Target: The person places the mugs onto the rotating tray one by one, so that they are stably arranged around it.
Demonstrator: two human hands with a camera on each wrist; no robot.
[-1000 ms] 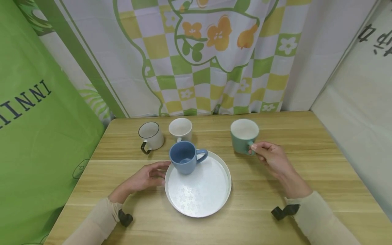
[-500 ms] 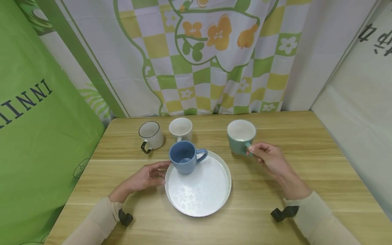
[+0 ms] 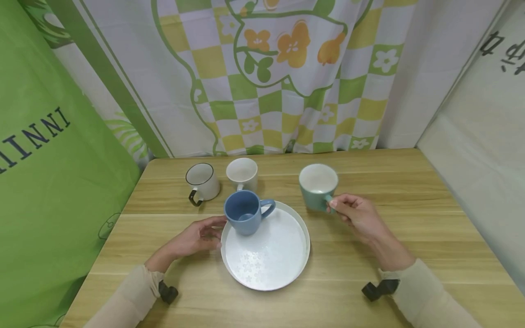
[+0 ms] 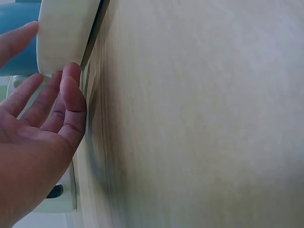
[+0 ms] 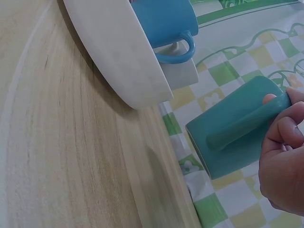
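Note:
My right hand [image 3: 361,217] pinches the handle of a teal mug [image 3: 316,193] with a white inside, upright to the right of the round white tray [image 3: 268,269]. In the right wrist view, the teal mug [image 5: 240,128] hangs above the wooden table, fingers curled at its handle. My left hand [image 3: 197,236] rests at the tray's left side, fingers loosely bent. The left wrist view has fingertips of the left hand [image 4: 45,114] right at the tray wall [image 4: 64,35]. A blue mug [image 3: 244,218] stands at the tray's back left, its handle pointing right.
Behind the tray stand a white mug [image 3: 246,175] and, to its left, a white enamel mug [image 3: 205,184] with a black rim and handle. The wooden table [image 3: 348,291] ends at a checkered curtain [image 3: 266,109]. A green cloth [image 3: 53,205] hangs on the left.
My right hand has carried the teal mug left and a little nearer, toward the tray. The blue mug has shifted slightly left. My left hand has stayed nearly still.

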